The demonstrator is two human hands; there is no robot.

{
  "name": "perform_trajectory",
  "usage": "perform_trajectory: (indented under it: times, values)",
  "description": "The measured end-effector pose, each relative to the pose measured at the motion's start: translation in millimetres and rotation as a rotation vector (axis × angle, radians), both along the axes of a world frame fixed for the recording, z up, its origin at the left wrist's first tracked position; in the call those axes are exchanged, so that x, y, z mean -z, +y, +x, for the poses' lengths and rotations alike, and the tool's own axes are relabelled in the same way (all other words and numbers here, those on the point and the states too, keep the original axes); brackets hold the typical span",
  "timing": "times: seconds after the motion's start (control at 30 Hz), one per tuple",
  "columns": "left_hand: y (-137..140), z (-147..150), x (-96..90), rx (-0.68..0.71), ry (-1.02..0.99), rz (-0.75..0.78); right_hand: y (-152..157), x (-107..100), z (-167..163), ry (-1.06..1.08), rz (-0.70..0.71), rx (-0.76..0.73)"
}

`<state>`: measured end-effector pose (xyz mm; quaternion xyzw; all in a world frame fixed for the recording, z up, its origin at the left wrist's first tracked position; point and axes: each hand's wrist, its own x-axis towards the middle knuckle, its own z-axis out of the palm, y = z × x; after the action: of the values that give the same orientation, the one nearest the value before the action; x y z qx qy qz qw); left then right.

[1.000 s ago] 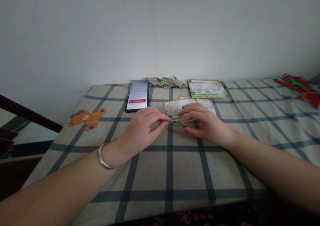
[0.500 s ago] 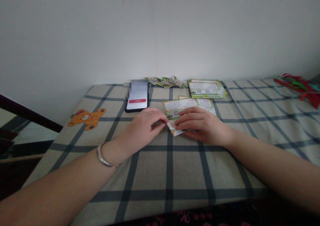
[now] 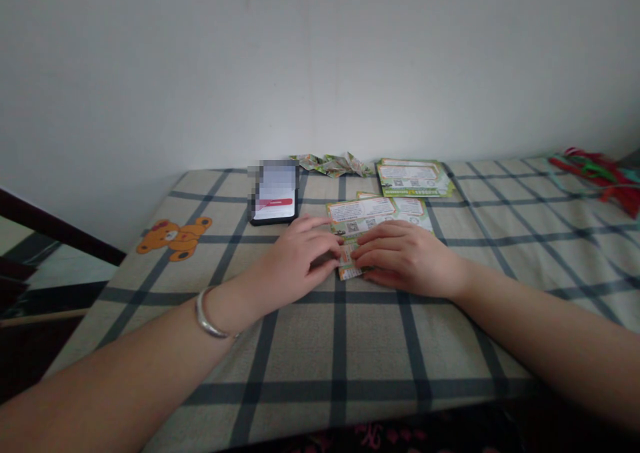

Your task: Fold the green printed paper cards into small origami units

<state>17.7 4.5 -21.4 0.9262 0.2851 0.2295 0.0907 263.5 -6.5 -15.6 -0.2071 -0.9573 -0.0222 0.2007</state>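
A small folded leaflet [image 3: 346,270], white with green and orange print, lies on the checked tablecloth between my hands. With thumb and fingertips pinched at its left edge, my left hand [image 3: 300,256] wears a silver bangle at the wrist. Over the right part of the leaflet my right hand [image 3: 407,256] is curled, fingertips on the paper and thumb tucked beneath the fingers. That hand hides much of the piece. Just behind it lie flat printed leaflets [image 3: 360,209], partly covered by my right fingers.
A phone [image 3: 275,211] with a lit screen lies left of the leaflets. Folded paper pieces [image 3: 340,165] rest against the wall, beside a stack of leaflets [image 3: 413,178]. Red and green strands [image 3: 607,179] lie at the far right, and a bear picture [image 3: 175,237] is at the left.
The folded leaflet has turned a little and shifted slightly toward me. My left fingers have moved slightly right along its edge; my right hand has barely moved.
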Motion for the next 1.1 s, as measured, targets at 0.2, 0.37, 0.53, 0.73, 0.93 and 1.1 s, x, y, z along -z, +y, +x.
perform_trajectory:
  times: [0.2, 0.37, 0.53, 0.73, 0.93, 1.1]
  values:
    - [-4, 1, -4.1, 0.052, 0.071, 0.141, -1, 1, -1, -0.023, -0.003, 0.036]
    - [-6, 2, -5.1, 0.064, 0.126, 0.174, 0, 2, -2, -0.012, -0.035, 0.041]
    - [-7, 3, -6.1, 0.072, 0.151, 0.164, 0, 2, -2, -0.013, -0.050, 0.064]
    - [-8, 6, -5.0, 0.039, 0.158, 0.171, 2, 2, -2, 0.008, -0.109, 0.065]
    - [-7, 3, -4.6, 0.016, 0.156, 0.178, 6, -3, 3, 0.009, -0.169, 0.062]
    - [-4, -1, -4.2, 0.041, 0.155, 0.147, 6, -5, 8, -0.037, -0.102, 0.088]
